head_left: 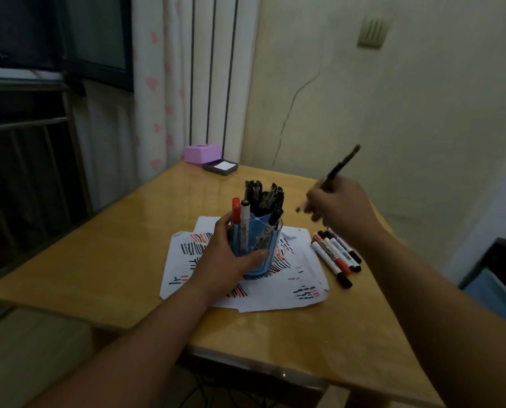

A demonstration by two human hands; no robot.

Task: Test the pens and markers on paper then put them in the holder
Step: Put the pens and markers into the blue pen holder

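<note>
Currently, the left hand (pixel 229 260) is wrapped around the blue holder (pixel 256 245), which stands upright on the sheets of paper (pixel 293 285) near the middle of the wooden surface (pixel 104 269). The holder is already crowded: a cluster of black pens (pixel 263 195) fills its far side, and a red-capped marker (pixel 236 210) and other markers stand in the near compartments. The right hand (pixel 340 212) is raised to the right of the holder, closed on a single black pen (pixel 341 164) that slants up and away; the image is blurred there, so I cannot tell which end points down or whether it is capped. A row of markers (pixel 335 254) lies on the surface just beside the right edge of the paper, evidently still awaiting testing or stowing. The paper is covered in red and black test strokes. Risks noted: with so little free room in the holder, a pen lowered at an angle may catch on the ones already standing and knock them askew or tip the holder, which only the left hand steadies. An uncapped tip could smear ink on the fingers (pixel 257 254) or the holder wall. The loose markers are round and lie near the surface edge; a brushing forearm could roll them off.
</note>
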